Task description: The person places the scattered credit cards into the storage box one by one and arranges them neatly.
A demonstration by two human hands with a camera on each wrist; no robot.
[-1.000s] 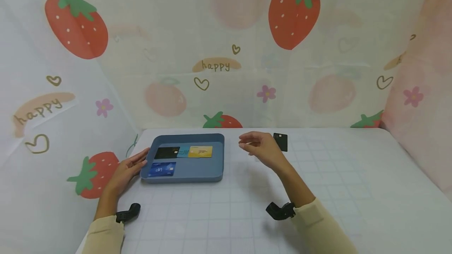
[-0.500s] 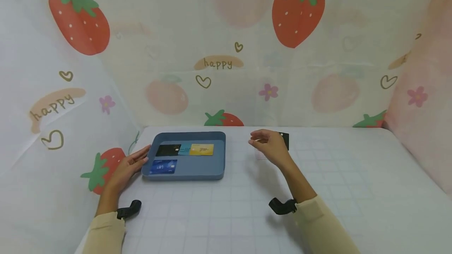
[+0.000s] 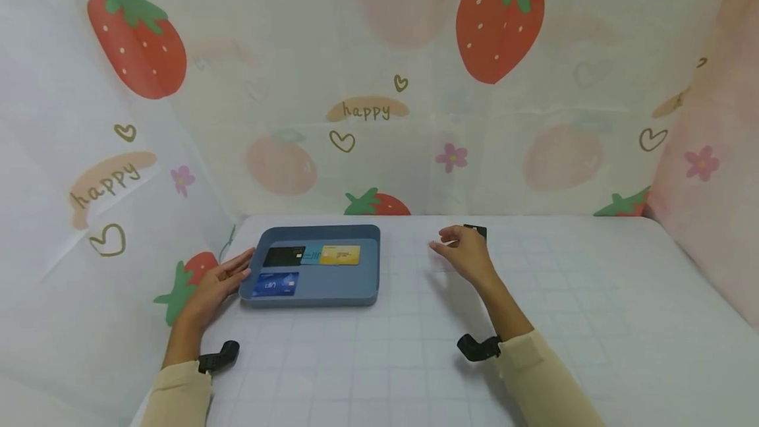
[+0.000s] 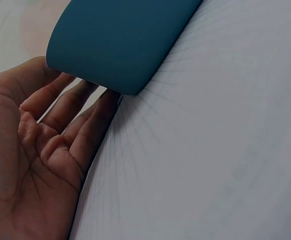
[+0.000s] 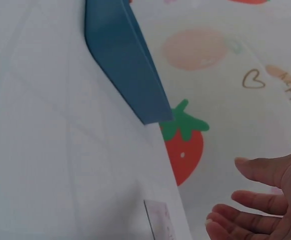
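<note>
A blue-grey tray [image 3: 320, 300] stands on the table's left half. Inside lie a black card [image 3: 283, 256], a teal card [image 3: 311, 256] partly covered by its neighbours, a yellow card [image 3: 340, 255] and a blue card [image 3: 275, 284]. My left hand [image 3: 218, 285] touches the tray's left side, fingers extended along its wall. To the right of the tray, my right hand [image 3: 468, 252] hovers above the table, fingers loosely bent, holding nothing. Behind it a black card [image 3: 481, 232] lies mostly hidden. In the right wrist view a pale card [image 5: 159, 220] lies on the table near this hand.
The white table [image 3: 356, 361] has a faint grid pattern. Behind it hangs a strawberry-print curtain [image 3: 367, 31], which also closes off the left and right sides. Each wrist wears a black camera; the right one [image 3: 477, 348] sits just above the sleeve.
My right hand has moved to the right, away from the tray, and now covers most of the black card on the table. The left hand stays at the tray; the view has shifted slightly.
</note>
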